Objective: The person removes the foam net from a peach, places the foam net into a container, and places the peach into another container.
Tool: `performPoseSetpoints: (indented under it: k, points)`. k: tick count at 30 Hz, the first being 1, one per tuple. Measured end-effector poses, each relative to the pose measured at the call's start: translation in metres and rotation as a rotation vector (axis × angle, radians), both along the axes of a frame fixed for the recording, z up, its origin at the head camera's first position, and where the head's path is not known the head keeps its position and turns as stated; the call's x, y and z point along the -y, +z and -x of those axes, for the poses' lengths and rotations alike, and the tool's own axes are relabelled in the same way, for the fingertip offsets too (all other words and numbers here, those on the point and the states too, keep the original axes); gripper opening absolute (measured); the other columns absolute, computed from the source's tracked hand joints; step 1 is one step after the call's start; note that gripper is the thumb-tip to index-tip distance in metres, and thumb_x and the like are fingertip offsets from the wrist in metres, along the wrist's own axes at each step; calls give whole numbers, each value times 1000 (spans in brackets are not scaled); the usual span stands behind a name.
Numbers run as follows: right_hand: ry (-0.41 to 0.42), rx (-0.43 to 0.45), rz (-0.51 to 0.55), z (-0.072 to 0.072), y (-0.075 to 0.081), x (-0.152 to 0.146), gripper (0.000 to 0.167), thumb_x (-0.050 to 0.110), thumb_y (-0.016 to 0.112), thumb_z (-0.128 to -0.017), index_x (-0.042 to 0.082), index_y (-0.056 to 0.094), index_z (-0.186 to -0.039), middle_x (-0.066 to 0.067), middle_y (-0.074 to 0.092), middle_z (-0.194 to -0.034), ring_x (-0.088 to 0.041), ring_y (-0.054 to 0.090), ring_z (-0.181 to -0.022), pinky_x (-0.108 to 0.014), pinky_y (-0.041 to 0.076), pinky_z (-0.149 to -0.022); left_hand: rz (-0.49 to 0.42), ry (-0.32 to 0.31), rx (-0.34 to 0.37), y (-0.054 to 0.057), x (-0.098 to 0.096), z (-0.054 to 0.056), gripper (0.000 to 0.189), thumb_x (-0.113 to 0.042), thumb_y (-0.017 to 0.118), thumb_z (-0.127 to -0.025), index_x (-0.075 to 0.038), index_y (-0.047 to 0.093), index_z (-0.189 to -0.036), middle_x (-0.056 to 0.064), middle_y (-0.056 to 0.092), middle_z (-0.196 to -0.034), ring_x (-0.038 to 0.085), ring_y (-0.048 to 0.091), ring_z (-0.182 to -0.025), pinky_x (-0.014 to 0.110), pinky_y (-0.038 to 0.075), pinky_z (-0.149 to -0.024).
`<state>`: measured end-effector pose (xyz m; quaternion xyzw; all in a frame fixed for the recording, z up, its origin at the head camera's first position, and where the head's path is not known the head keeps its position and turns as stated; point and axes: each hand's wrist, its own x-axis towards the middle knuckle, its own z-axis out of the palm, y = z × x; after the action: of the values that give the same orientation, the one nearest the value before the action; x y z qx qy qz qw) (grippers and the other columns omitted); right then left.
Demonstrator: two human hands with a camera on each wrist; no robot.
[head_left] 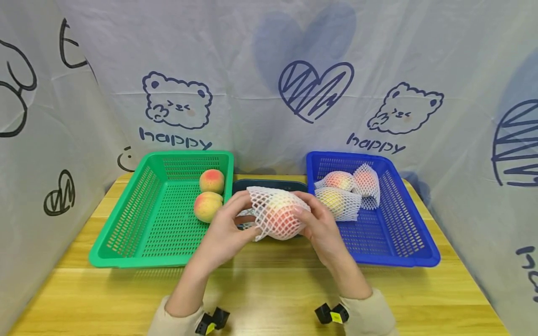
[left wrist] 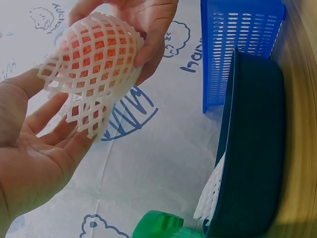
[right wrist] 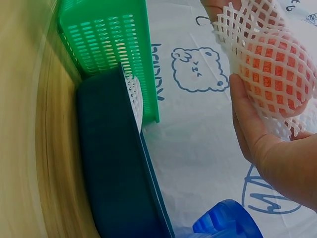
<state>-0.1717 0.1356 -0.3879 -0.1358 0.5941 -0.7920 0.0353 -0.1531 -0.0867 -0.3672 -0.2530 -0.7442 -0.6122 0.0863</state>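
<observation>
Both hands hold up a peach [head_left: 283,217] covered by a white foam fruit net [left wrist: 101,47], above the dark tray in the middle. My right hand [head_left: 323,228] grips the netted peach from the right, its thumb across the front. At the left, my left hand [head_left: 224,233] holds the loose end of the net between thumb and fingers. Two bare peaches [head_left: 208,206] lie along the right side of the green basket [head_left: 140,261]. In the blue basket [head_left: 395,261], several netted peaches [head_left: 334,203] sit together at the back left.
Between the baskets stands a dark teal tray [left wrist: 257,148], partly hidden by the hands in the head view. White foam netting [right wrist: 134,101] shows over its rim. Everything stands on a wooden table [head_left: 269,289], with a printed cloth [head_left: 252,116] behind and at the sides.
</observation>
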Motion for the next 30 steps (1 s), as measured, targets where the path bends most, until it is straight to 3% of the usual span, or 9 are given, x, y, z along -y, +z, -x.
performPoseSetpoints:
  k: [8,16,30]
  points:
    - [23,-1,-27,0,-2,4,38,7,57,-97,4,56,-135,-4,64,-118,-13,65,-96,-29,58,-79,40,-41,7,-2,-2,2,64,15,80,-79,-6,62,-137,9,53,-135,25,55,-129,36,55,-101]
    - [54,-11,-59,-2,-4,10,45,6,57,-97,-9,49,-139,-5,63,-117,-13,64,-97,-28,58,-78,67,-48,40,-4,-3,1,67,15,82,-76,-3,61,-136,11,52,-134,28,52,-131,32,54,-101]
    - [43,3,-40,-2,-3,8,38,6,57,-99,3,56,-137,-5,62,-121,-14,65,-96,-30,59,-77,61,-42,14,-4,-3,-1,69,20,77,-72,-1,59,-135,14,53,-134,32,56,-129,32,54,-100]
